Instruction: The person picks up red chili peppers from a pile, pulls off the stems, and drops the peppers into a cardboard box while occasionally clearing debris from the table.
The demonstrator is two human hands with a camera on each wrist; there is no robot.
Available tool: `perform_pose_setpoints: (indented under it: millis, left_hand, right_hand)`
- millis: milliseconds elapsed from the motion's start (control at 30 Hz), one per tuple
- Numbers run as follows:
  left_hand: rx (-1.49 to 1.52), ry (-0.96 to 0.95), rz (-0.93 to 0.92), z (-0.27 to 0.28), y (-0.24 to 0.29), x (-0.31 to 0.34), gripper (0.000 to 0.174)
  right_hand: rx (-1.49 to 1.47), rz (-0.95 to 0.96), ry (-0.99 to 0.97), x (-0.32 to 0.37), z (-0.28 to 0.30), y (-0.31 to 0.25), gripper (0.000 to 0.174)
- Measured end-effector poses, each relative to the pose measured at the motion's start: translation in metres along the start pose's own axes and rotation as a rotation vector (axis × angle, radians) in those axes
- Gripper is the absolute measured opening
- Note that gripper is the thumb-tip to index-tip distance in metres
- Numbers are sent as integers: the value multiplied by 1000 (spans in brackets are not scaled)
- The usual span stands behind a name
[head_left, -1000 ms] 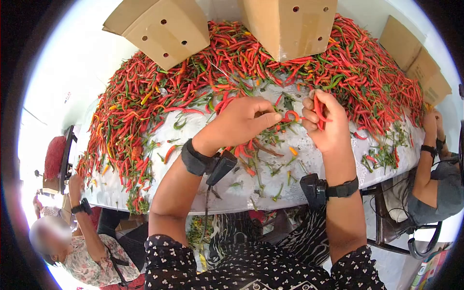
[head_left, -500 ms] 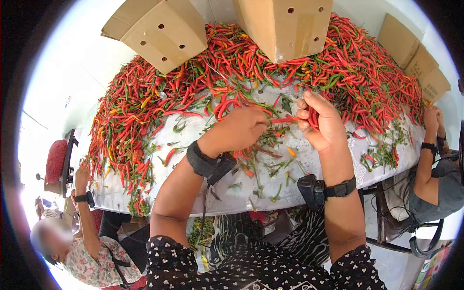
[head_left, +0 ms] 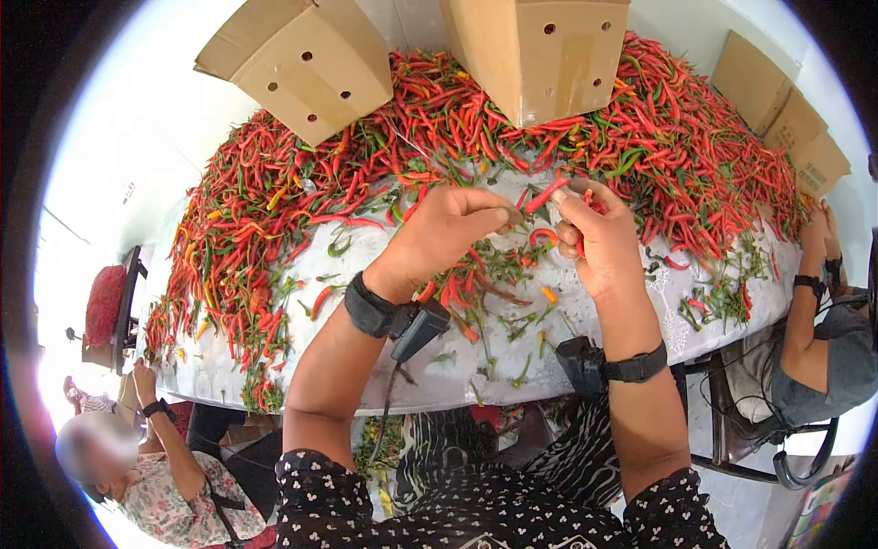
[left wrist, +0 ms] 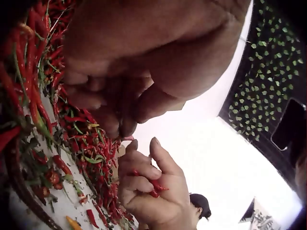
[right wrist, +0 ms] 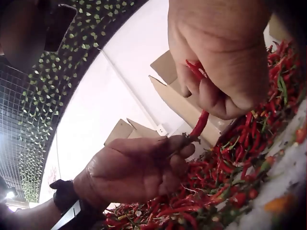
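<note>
A red chili pepper (head_left: 546, 196) slants between the two hands above the table. My right hand (head_left: 599, 233) pinches it between thumb and fingers, while more red chilies (left wrist: 158, 186) lie gripped in the same palm. At the chili's green stem end, my left hand (head_left: 448, 229) pinches with thumb and forefinger, as the right wrist view shows at the stem (right wrist: 192, 138). Just left of the right fingers shows a curved red chili (head_left: 543, 235). Loose red chilies and green stems (head_left: 512, 265) lie on the white cloth below the hands.
A broad heap of red chilies (head_left: 695, 146) rings the table's far side. Two cardboard boxes (head_left: 320, 73) (head_left: 567, 64) stand behind it, with more cardboard (head_left: 796, 128) at right. Stems (head_left: 732, 274) lie near the right edge. Other people sit at both sides.
My left hand has turned from knuckles-up to thumb-up and come back to the right hand's fingertips. The chili between the hands now tilts upward from the left fingers to the right.
</note>
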State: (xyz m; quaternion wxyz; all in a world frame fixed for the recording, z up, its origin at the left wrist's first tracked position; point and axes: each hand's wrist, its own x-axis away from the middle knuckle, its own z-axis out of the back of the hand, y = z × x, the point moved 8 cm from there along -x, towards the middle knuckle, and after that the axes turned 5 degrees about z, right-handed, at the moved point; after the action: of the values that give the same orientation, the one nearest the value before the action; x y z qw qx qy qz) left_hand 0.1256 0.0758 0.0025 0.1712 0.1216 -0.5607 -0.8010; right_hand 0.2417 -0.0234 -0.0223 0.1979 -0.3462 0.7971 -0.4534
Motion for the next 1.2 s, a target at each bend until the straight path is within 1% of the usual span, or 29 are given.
perform_pose_setpoints:
  millis: [67,100,133,167,200,233,267,300,367,467,533,700,767,800,867,900,967,1000,1033,1067,1100,1167,1200]
  left_hand:
    - [28,7,-10,-3,1,0,22]
    - [60,14,-68,-4,4,0,21]
    - [92,21,-125,-5,8,0,20]
    - [92,22,-125,-5,10,1,20]
    - [68,46,-71,-4,10,2,17]
    - [44,69,-17,-3,9,2,14]
    - [44,71,-16,-3,8,2,14]
    - [38,77,-21,-3,8,2,14]
    - [30,85,-26,-3,9,2,14]
    - [-29,57,2,-8,7,2,13]
    - [24,88,-66,-9,10,3,11]
    - [6,84,-92,-10,14,5,9]
    - [-1,76,-96,-10,17,6,8]
    - [19,63,-85,-11,17,6,8]
    - [39,50,-73,-11,17,6,8]
    - [54,41,-75,-10,17,6,9]
    - [70,31,-76,-12,16,6,10]
    - [128,22,-102,-13,16,6,11]
    - [186,14,-127,-13,17,7,12]
    - [186,14,-127,-12,18,6,12]
    - [163,-11,-134,-12,18,6,13]
    - [140,-36,-138,-11,22,9,14]
    - [117,-82,-119,-14,26,12,12]
  right_hand:
    - [32,-1,-22,0,-1,1,18]
    - [32,-1,-21,-1,-1,2,18]
    - [40,6,-65,-1,-4,3,16]
    - [48,12,-108,-1,-7,3,14]
    - [48,12,-110,0,-8,4,14]
    - [81,81,-111,0,-9,-1,12]
    - [113,150,-113,1,-10,-6,10]
    - [112,150,-114,3,-12,-7,10]
    - [254,226,-95,5,-15,-14,9]
    - [242,223,-135,10,-21,-15,9]
    - [243,239,-142,11,-23,-12,9]
    - [241,256,-156,12,-25,-13,9]
    - [54,193,-181,11,-25,-8,9]
    - [54,193,-181,11,-24,-8,9]
    - [-87,96,-210,10,-24,-2,8]
    - [-87,96,-209,10,-23,-2,8]
    - [-286,-26,-213,10,-24,5,8]
    - [-287,-26,-213,9,-24,5,8]
    - [-328,-68,-205,9,-23,8,8]
    - [-369,-110,-196,8,-23,11,8]
    - [-369,-111,-196,7,-21,12,8]
    - [-460,-152,-192,2,-18,14,9]
    - [-460,-153,-191,-1,-15,13,9]
